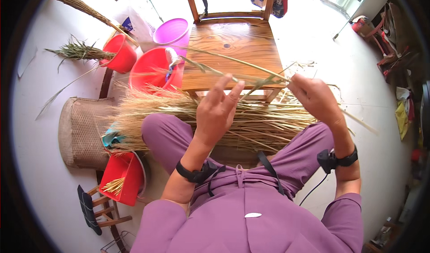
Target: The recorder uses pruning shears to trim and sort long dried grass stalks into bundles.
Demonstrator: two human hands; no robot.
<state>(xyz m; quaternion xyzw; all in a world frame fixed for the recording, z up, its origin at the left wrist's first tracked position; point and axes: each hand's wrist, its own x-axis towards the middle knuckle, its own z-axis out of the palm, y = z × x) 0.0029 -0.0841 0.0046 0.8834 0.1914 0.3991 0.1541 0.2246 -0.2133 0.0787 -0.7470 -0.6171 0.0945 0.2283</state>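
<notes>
My right hand (310, 96) is closed on several long dry stalks (248, 64) that run leftward above the seat of a wooden chair (231, 44). My left hand (218, 108) is raised at the middle, its thumb and fingertips close to a green leaf sheath on the stalks; it is partly blurred, and whether it pinches one I cannot tell. Below both hands a thick bundle of dry reed-like stalks (265, 122) lies crosswise beyond my knees, its feathery seed heads (131, 118) pointing left. A black band with a small device is on each forearm.
Left stand a red bucket (147, 68), a smaller red bucket (122, 54) with green-leaved stalks, a purple bucket (171, 32), a woven stool-like block (84, 132) and a red bin (126, 172) holding cut stalks. Stalk scraps lie right of the chair.
</notes>
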